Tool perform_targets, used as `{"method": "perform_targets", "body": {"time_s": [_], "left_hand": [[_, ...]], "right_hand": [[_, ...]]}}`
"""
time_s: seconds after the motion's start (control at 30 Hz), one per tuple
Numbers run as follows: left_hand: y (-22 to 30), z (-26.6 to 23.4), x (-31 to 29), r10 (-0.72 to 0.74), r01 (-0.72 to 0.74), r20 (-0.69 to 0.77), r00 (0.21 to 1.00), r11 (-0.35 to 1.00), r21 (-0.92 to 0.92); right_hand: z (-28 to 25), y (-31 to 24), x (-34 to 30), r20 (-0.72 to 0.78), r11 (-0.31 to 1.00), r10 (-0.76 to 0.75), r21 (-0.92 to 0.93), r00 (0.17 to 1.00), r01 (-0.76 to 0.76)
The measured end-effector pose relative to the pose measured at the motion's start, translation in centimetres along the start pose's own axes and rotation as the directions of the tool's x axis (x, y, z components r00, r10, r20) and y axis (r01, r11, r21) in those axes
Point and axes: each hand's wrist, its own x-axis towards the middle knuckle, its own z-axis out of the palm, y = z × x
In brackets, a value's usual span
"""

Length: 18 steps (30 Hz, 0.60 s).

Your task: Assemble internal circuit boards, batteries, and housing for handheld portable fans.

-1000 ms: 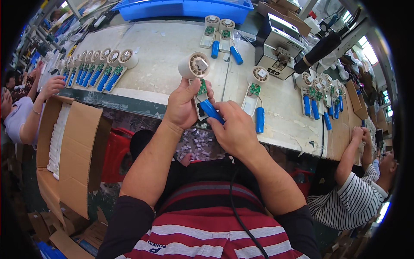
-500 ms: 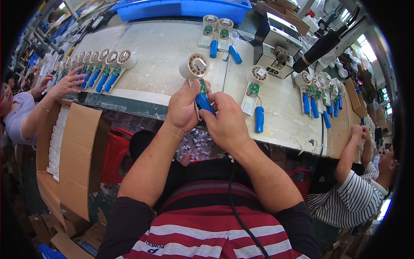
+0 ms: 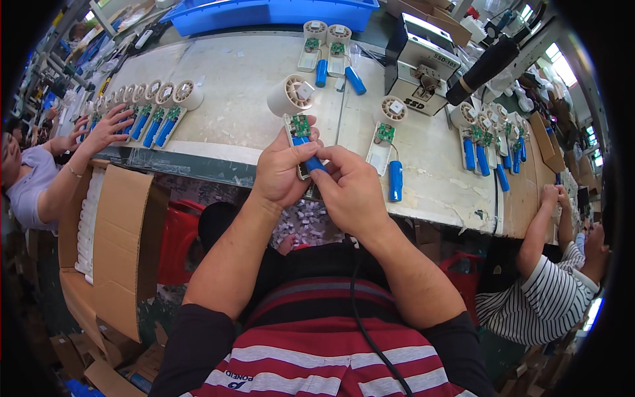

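Observation:
A white handheld fan with an open handle shell [image 3: 286, 98] is between my hands, its round head pointing away from me. Inside the handle sit a green circuit board [image 3: 300, 126] and a blue cylindrical battery [image 3: 307, 151]. My left hand [image 3: 278, 173] is wrapped round the handle, with the thumb across the battery. My right hand [image 3: 354, 188] is closed on the battery's near end, thumb and fingers against it. The fingers hide the lower part of the handle. Right of my hands lies another opened fan [image 3: 394, 109], its battery [image 3: 395, 181] hanging out on a wire.
Two opened fans [image 3: 324, 46] lie at the back, near a blue bin [image 3: 264, 13] and a black-and-white machine [image 3: 423, 66]. Fan rows line the left and right [image 3: 486, 132]. Co-workers' hands [image 3: 109, 129] are at both sides. A cardboard box [image 3: 126, 245] stands at left.
My left thumb has moved down from beside the circuit board onto the battery, so more of the board shows. The battery now lies more in line with the handle.

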Motion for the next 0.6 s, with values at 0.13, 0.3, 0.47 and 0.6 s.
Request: {"method": "perform_targets", "body": {"time_s": [0.13,0.3,0.47,0.6], "left_hand": [[-0.4,0.2,-0.1,0.006,-0.005,-0.036,0.999,1.0,0.004],[-0.6,0.5,-0.2,0.015,-0.015,-0.009,1.0,0.999,-0.034],[-0.3,0.6,0.0,0.006,-0.007,-0.044,0.999,1.0,-0.028],[-0.1,0.2,0.3,0.02,-0.022,-0.055,0.998,0.999,-0.036]], "right_hand": [[0.9,0.5,-0.7,-0.095,0.995,-0.103,-0.025,0.99,0.101],[1.2,1.5,-0.5,-0.147,0.984,-0.174,0.003,0.974,0.176],[1.7,2.2,-0.2,-0.166,0.975,-0.189,0.089,0.968,0.205],[1.2,2.7,-0.2,-0.153,0.959,-0.197,0.174,0.968,0.223]]}}
